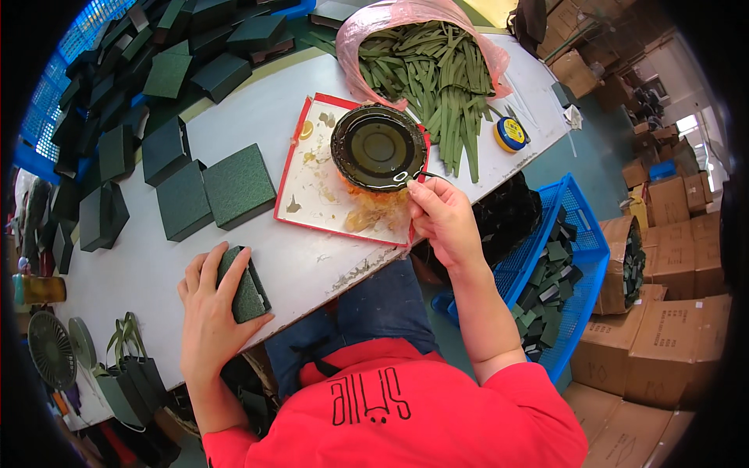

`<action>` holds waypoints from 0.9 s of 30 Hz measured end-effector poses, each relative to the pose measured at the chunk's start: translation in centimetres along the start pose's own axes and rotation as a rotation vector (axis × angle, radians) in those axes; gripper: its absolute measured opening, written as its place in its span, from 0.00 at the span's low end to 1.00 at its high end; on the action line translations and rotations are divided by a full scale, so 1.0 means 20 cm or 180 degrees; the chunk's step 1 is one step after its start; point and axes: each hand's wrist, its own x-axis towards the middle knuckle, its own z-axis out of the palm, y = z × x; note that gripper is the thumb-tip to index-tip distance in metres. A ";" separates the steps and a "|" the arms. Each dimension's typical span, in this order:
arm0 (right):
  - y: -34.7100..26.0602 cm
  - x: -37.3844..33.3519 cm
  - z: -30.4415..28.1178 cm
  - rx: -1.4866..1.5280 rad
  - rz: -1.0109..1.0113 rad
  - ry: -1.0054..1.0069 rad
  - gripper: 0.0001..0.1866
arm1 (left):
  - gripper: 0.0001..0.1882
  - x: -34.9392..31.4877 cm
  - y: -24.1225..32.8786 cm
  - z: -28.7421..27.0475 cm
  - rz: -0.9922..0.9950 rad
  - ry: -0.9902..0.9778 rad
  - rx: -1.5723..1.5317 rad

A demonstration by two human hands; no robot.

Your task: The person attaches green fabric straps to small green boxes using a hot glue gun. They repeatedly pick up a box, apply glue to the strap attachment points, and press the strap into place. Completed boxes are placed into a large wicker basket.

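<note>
"How do our hands stand?"

"We have them well apart. Our left hand (pixel 212 308) is clamped on a small green box (pixel 248 295), fingers over its far and left sides, thumb along its near end. The box rests at the near edge of the white table (pixel 133 288)."

"And our right hand (pixel 445 218)?"

"It is raised at the near right rim of a round dark bowl (pixel 340 148). We see thumb and forefinger close together there, but we cannot tell whether they are clamped on the rim, on something slim, or on nothing."

"What is under the bowl?"

"A white tray (pixel 300 187) with a red border, just left of our right hand and smeared with yellowish residue. Inside the bowl we see something dark and glossy."

"What else lies around?"

"Beyond our right hand, green strips (pixel 460 78) spill out of a pink plastic bag (pixel 349 58), and a blue and yellow tape measure (pixel 510 134) lies farther to the right. To the right of our right forearm we have a blue crate (pixel 585 312) with small green pieces (pixel 550 288) in it."

"And by our left hand?"

"Just beyond it stand two larger green boxes (pixel 238 186), side by side. Past those, farther off to the left, we see a heap of dark green boxes (pixel 168 74)."
</note>
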 end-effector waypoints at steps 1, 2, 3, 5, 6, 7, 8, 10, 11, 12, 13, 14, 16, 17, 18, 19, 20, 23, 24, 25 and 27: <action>0.00 0.00 -0.01 0.0032 0.0010 -0.0024 0.10 | 0.48 0.00 0.00 0.00 -0.0001 -0.0003 -0.0003; 0.00 0.00 -0.01 0.0063 0.0020 -0.0048 0.09 | 0.49 0.00 0.00 0.00 0.0000 -0.0001 0.0005; -0.01 -0.01 -0.02 0.0108 -0.0031 -0.0046 0.09 | 0.49 0.00 0.00 0.00 0.0001 0.0001 0.0012; -0.01 -0.05 -0.01 0.0200 -0.0117 -0.0060 0.08 | 0.51 0.00 0.00 0.01 -0.0003 0.0082 -0.0021; -0.02 -0.07 0.00 0.0157 -0.0195 0.0018 0.08 | 0.52 0.01 0.00 0.01 0.0002 0.0162 -0.0066; -0.02 -0.10 0.03 0.0124 -0.0255 0.0077 0.08 | 0.54 0.00 -0.02 0.02 -0.0017 0.0238 -0.0098; -0.02 -0.13 0.06 0.0089 -0.0314 0.0134 0.08 | 0.54 0.00 -0.02 0.02 -0.0051 0.0314 -0.0480; -0.02 -0.20 0.09 -0.0108 -0.0249 -0.0159 0.07 | 0.55 0.01 0.00 0.01 -0.0145 0.0482 -0.1227; 0.00 -0.23 0.11 -0.0235 -0.0177 -0.0351 0.07 | 0.57 0.01 0.01 0.00 -0.0016 0.0460 -0.1286; 0.00 -0.26 0.13 -0.0359 -0.0107 -0.0547 0.06 | 0.56 0.03 0.01 0.00 0.0232 0.0466 -0.1443; 0.00 -0.29 0.14 -0.0381 0.0011 -0.0877 0.05 | 0.57 0.05 0.00 0.00 0.0614 0.0481 -0.1325; 0.02 -0.31 0.19 -0.0410 0.0162 -0.1062 0.05 | 0.59 0.06 -0.02 0.01 0.0998 0.0505 -0.1223; 0.04 -0.36 0.27 -0.0482 0.0440 -0.1418 0.05 | 0.58 0.07 0.01 -0.02 0.1243 0.0453 -0.1331; 0.07 -0.37 0.28 -0.0560 0.0606 -0.1601 0.06 | 0.56 0.08 0.02 -0.02 0.1273 0.0420 -0.1485; 0.08 -0.39 0.32 -0.0698 0.0750 -0.1681 0.07 | 0.56 0.08 0.02 -0.02 0.1297 0.0400 -0.1497; 0.10 -0.39 0.34 -0.0683 0.0843 -0.1745 0.08 | 0.55 0.09 0.02 -0.01 0.1354 0.0386 -0.1519; 0.12 -0.39 0.35 -0.0667 0.0935 -0.1806 0.08 | 0.55 0.09 0.02 -0.01 0.1413 0.0371 -0.1541; 0.16 -0.39 0.38 -0.0707 0.0959 -0.1850 0.09 | 0.54 0.10 0.03 0.00 0.1442 0.0370 -0.1610; 0.16 -0.39 0.39 -0.0722 0.0966 -0.1853 0.09 | 0.55 0.10 0.03 0.00 0.1464 0.0364 -0.1624; 0.16 -0.39 0.40 -0.0740 0.0974 -0.1854 0.09 | 0.54 0.10 0.04 0.00 0.1470 0.0374 -0.1639; 0.16 -0.38 0.40 -0.0789 0.1011 -0.1865 0.09 | 0.54 0.11 0.04 0.00 0.1482 0.0392 -0.1669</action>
